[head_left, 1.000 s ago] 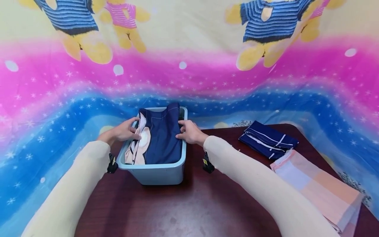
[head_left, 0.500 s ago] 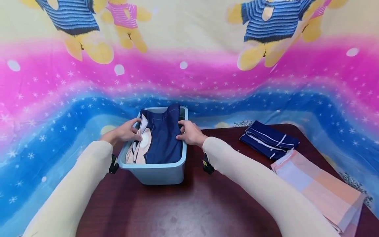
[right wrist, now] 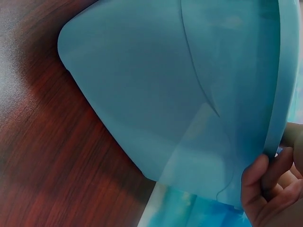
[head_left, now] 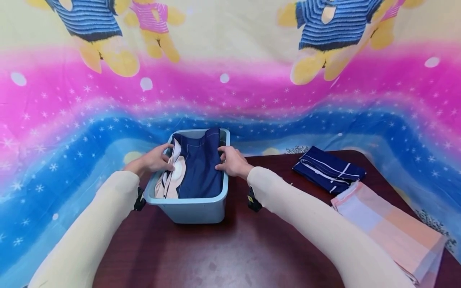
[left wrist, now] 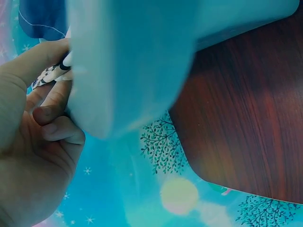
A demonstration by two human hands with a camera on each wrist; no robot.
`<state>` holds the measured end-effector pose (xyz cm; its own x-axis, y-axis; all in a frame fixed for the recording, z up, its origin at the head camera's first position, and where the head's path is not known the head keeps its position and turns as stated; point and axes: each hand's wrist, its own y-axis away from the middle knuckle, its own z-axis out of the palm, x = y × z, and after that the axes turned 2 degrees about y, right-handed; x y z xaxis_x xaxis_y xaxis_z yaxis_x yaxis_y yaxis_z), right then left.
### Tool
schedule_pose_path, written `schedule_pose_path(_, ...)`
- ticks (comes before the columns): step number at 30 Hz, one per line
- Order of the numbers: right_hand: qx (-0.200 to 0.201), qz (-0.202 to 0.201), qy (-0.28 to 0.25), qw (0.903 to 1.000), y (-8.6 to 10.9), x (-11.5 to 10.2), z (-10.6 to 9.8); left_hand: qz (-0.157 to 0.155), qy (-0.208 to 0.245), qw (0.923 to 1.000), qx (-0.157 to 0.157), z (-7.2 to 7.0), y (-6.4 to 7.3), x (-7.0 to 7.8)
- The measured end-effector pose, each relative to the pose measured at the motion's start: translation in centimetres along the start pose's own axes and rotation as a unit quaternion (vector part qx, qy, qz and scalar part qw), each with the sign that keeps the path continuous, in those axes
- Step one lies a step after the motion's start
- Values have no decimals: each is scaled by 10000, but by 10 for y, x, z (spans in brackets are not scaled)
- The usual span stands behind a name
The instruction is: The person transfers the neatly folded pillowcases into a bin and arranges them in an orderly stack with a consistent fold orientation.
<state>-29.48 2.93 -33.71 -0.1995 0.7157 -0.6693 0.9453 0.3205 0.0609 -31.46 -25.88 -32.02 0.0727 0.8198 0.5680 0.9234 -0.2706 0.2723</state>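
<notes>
A folded navy cloth (head_left: pixel 203 168) with thin light stitching lies in a light blue plastic bin (head_left: pixel 194 212). Its left edge shows peach, white and black patterned layers, and its far end stands up near the back rim. My left hand (head_left: pixel 155 158) pinches these layers between thumb and fingers at the bin's left side; the left wrist view shows the patterned edge (left wrist: pixel 57 73) between the fingers. Over the right rim, my right hand (head_left: pixel 233 161) holds the navy side, thumb inside. In the right wrist view, its curled fingers (right wrist: pixel 253 182) sit against the rim.
On the right of the dark red wooden table (head_left: pixel 223 256) lie a folded navy cloth with white lines (head_left: pixel 327 170) and a folded pastel checked cloth (head_left: pixel 390 228), partly under the right sleeve. A printed bear curtain (head_left: pixel 230 104) hangs around the table.
The navy cloth's raised far end has sunk slightly into the bin. Both hands keep their places at its sides, the left shifting slightly inward with the patterned edge.
</notes>
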Motion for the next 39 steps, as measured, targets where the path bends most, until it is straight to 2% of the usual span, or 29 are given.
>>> schedule_pose_path(10,54,40,11,10000,3,-6,3,-133,-97,9998,97,-1,3,0)
schedule_pose_path(26,158,151,117,9997,3,-4,4,-280,83,9993,249,6,-1,2)
schedule_pose_path(39,208,96,281,9993,1,-5,6,-414,-302,9984,228,4,0,4)
